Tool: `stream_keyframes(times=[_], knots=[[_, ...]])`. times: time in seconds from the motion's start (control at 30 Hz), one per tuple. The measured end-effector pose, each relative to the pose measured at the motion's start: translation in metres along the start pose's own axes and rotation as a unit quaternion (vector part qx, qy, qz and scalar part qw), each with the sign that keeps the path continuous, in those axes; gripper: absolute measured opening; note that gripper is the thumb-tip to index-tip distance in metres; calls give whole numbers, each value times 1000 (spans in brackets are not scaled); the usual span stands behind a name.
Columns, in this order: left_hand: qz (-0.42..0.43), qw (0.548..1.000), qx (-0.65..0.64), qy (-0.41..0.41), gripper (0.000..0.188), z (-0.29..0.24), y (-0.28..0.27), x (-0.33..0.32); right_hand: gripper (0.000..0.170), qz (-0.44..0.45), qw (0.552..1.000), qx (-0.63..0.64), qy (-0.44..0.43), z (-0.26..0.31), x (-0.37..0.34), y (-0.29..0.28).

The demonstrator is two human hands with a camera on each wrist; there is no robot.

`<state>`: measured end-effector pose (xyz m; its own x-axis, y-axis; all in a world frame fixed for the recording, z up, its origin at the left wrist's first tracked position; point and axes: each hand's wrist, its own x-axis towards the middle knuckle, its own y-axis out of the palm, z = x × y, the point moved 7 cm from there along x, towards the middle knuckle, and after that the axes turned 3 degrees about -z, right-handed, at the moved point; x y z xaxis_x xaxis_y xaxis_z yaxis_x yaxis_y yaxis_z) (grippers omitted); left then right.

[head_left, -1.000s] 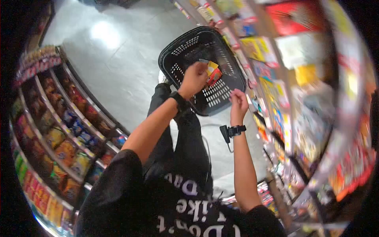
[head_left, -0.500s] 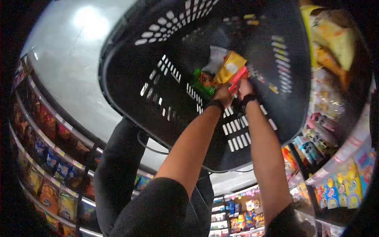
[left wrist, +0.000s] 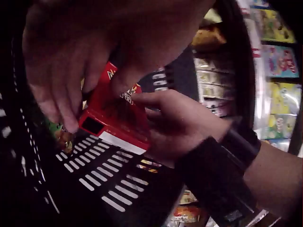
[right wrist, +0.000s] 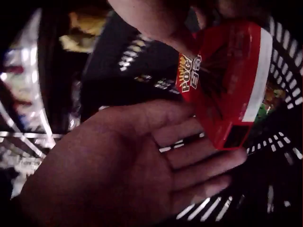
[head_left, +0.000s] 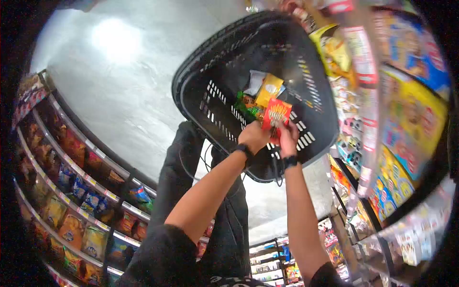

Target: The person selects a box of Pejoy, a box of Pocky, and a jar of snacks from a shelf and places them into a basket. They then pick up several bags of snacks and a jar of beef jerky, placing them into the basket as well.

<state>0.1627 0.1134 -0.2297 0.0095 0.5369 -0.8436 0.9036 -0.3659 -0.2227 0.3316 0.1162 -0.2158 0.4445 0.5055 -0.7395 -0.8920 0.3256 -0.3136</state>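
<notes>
A red Pocky box [head_left: 277, 113] is held over the inside of a black shopping basket [head_left: 191, 81]. My left hand [head_left: 254, 136] grips the box from the left, its thumb on the printed face in the left wrist view. On the other side my right hand [head_left: 289, 138] has its fingers extended, fingertips at the box's edge and palm showing in the right wrist view. Inside the basket lie a yellow pack [head_left: 269, 90], a silvery-white pack [head_left: 255, 82] and a green packet [head_left: 247, 106].
Snack shelves [head_left: 71, 182] curve along the left. On the right stands a shelf rack with bagged goods [head_left: 334, 52] and price strips [head_left: 366, 52]. Grey floor [head_left: 129, 91] shows past the basket, and my legs [head_left: 177, 162] are close below it.
My hands were apart over the basket, then came together low inside it. The red box is now raised toward me with its printed face showing, and the basket looks smaller than half a second ago.
</notes>
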Motion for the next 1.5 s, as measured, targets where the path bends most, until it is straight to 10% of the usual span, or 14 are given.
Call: stream_keyframes(times=[0.2, 0.3, 0.4, 0.53, 0.9, 1.5], knots=[[4, 991, 1, 132, 30, -116, -136, -163, 35, 54, 972, 203, -105, 120, -167, -17], [-56, 961, -119, 242, 32, -175, -188, -227, 33, 63, 949, 283, -120, 203, -235, -14], [64, 891, -392, 221, 29, -230, -214, -275, 31, 120, 898, 403, -132, 278, -286, -16], [79, 843, -415, 333, 29, -281, -234, -311, 29, 159, 860, 441, -204, 349, -330, -20], [-141, 724, -134, 662, 27, -455, -267, -318, 30, -95, 856, 86, -500, 495, -326, -84], [-251, 704, -23, 664, 22, -507, -259, -287, 39, -192, 817, 25, -542, 546, -280, -78]])
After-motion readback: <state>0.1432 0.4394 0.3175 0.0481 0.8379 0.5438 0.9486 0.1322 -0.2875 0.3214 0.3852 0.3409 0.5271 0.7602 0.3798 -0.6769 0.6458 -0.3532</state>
